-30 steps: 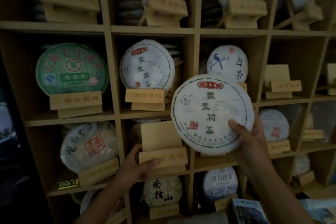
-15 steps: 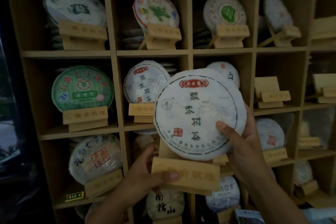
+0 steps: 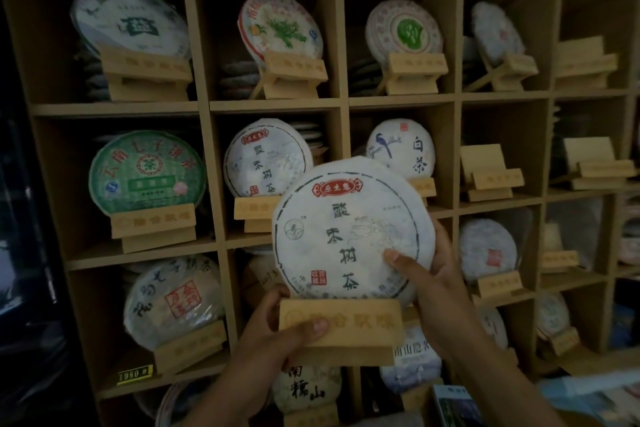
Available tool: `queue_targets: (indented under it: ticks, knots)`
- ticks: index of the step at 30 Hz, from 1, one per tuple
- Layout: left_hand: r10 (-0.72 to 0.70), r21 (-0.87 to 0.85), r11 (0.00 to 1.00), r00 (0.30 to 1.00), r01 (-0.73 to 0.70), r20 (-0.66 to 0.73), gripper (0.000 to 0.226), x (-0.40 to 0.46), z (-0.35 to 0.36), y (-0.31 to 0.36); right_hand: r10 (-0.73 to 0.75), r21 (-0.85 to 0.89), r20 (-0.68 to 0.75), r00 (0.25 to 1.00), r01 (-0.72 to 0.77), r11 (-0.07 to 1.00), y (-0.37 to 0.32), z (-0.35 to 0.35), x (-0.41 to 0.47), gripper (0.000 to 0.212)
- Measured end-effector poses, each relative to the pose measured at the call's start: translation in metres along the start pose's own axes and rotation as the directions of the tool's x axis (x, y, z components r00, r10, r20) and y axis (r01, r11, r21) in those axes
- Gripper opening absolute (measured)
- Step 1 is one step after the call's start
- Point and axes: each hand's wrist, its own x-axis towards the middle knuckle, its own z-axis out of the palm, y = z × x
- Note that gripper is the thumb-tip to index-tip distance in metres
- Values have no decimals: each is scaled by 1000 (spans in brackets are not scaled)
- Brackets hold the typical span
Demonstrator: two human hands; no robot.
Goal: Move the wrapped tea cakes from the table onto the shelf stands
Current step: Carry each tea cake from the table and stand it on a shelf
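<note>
A round white-wrapped tea cake (image 3: 346, 229) with a red label and black characters sits upright on a light wooden stand (image 3: 341, 322), both held in the air in front of the shelf. My left hand (image 3: 277, 329) grips the stand's left end, thumb across its front. My right hand (image 3: 433, 284) holds the cake's lower right edge, thumb pressed on its face. The cake's bottom rim is hidden behind the stand's front lip.
The wooden cubby shelf (image 3: 277, 104) holds many wrapped cakes on stands. Bare stands (image 3: 491, 173) (image 3: 599, 163) stand in the middle row at the right, another (image 3: 585, 62) above. A booklet (image 3: 450, 406) lies at the bottom.
My left hand pulled the bare stand out of its lower cubby toward me. My right hand lowered the cake onto it. The view tilted upward.
</note>
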Motion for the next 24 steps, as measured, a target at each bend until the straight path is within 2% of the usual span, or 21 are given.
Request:
queue_targets:
  ticks: [5,9,15,18,20,22,24]
  knots:
    - [-38,-56,998,999,38,10,83,-2,1,-8,-9,-119,-23,1000,6,993,1,1,0,46]
    - [7,-72,997,1000,-9,-26,87,-4,-4,-6,42,-170,0,999,-41,985,-7,-1,3,29]
    - [55,-49,997,998,-56,-33,102,-6,-6,-3,107,-202,21,994,-101,974,-9,3,4,24]
    - [65,-52,996,998,-66,-12,96,-8,-8,-5,120,-240,-14,993,-120,963,-7,3,3,21]
    - [54,-54,997,998,-55,-10,96,-9,-10,-9,95,-336,-51,994,-106,936,-11,4,4,10]
    - [44,-49,998,999,-45,-17,98,-10,-12,-11,40,-435,-62,997,-63,898,-17,3,10,27]
    - [44,-41,998,999,-45,-20,100,-12,-12,-12,33,-386,-30,999,-42,922,-23,6,19,44]
